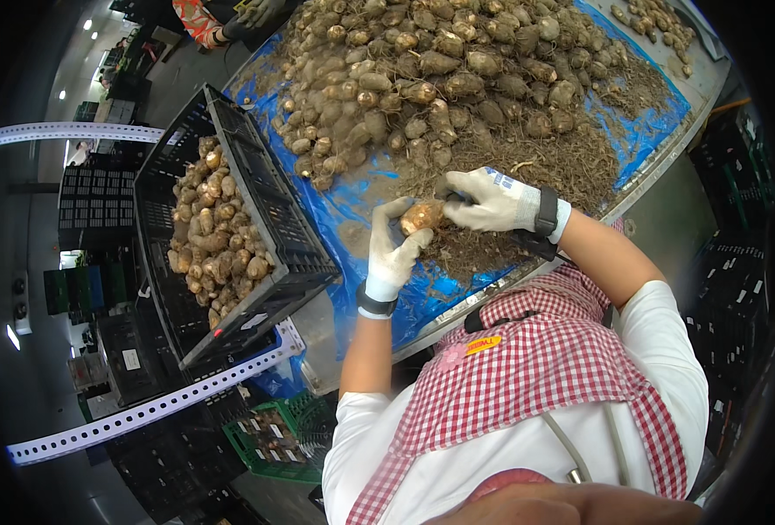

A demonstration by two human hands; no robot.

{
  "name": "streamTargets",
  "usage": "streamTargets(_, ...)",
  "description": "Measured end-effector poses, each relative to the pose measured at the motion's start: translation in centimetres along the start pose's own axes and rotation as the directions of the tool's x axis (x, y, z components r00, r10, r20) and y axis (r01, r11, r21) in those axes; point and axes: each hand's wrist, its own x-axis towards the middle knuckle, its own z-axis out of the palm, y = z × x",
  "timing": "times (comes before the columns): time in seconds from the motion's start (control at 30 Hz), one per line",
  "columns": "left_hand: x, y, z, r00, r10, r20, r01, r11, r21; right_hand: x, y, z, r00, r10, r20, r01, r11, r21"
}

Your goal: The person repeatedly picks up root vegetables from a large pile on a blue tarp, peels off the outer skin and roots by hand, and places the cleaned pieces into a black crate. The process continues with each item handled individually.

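My left hand (391, 246), in a pale work glove, holds a brown taro corm (421, 217) between thumb and fingers. The end of the corm facing the left thumb is lighter and bare. My right hand (482, 199), gloved alike, has its curled fingers against the corm's other end; whether something small is inside them is hidden. Both hands are above blue plastic sheeting (437, 286) strewn with loose roots and soil (473, 252). Beyond them rises a large heap of root-covered corms (450, 65).
A black plastic crate (253, 174), tilted and partly filled with corms (210, 230), stands at the left. Perforated metal rails (154, 411) run beside it. The table's metal edge (453, 315) is close to my apron. Another person's gloved hand (256, 12) shows at the top.
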Motion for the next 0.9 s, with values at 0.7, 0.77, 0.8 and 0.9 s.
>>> streamTargets(0.7, 0.1, -0.8, 1.0, 0.992, 0.04, -0.119, -0.042, 0.999, -0.016, 0.6, 1.5, 0.9, 0.972, 0.166, -0.169, -0.149, 0.983, 0.107)
streamTargets(0.77, 0.0, -0.7, 1.0, 0.995, 0.005, -0.103, -0.011, 0.999, -0.051, 0.7, 1.6, 1.2, 0.981, -0.02, -0.193, 0.006, 0.997, -0.074)
streamTargets(0.8, 0.0, -0.6, 0.9, 0.996, -0.017, -0.085, 0.011, 0.997, -0.071, 0.8, 1.6, 1.5, 0.983, -0.055, -0.174, 0.046, 0.997, -0.057)
streamTargets(0.9, 0.2, -0.5, 0.8, 0.998, 0.051, -0.026, -0.048, 0.992, 0.119, 0.8, 1.3, 2.2, 0.97, -0.122, -0.212, 0.134, 0.99, 0.042)
